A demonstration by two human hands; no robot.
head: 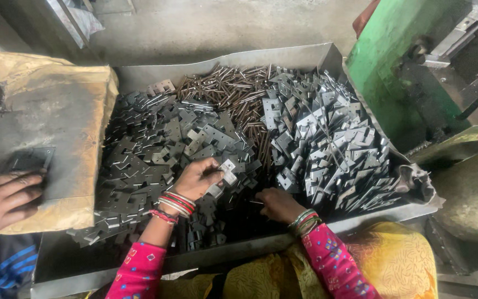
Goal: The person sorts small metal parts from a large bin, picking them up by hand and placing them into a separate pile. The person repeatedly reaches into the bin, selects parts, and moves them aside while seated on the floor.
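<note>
Steel everywhere: a big sheet-metal tray (305,55) holds three heaps. Dark hinge leaves (150,144) on the left, thin brown pins (233,91) heaped at the back middle, brighter silvery hinge leaves (327,133) on the right.

Left hand (195,178) is raised just over the dark heap, its grip closed on a small bright hinge piece (228,170) pinched between thumb and fingers. Can't tell if it's one leaf or two already meshed.

Right hand (276,204) is down on the tray floor near the front edge, fingers curled toward a loose pin (256,202) lying just beside them. Grip looks nearly closed, but I can't tell whether it has hold of anything.

My read: the step in hand is assembly, with the leaf held ready and a pin being fetched. Next move would need the pin pinched near one end, then lined up with the knuckle bore of the held piece. That takes fine alignment, both hands close together.

Second person's hand (1,202) rests on a paper-covered block (45,111) at far left, beside a dark flat plate (29,159). Green machine (383,72) stands to the right.
</note>
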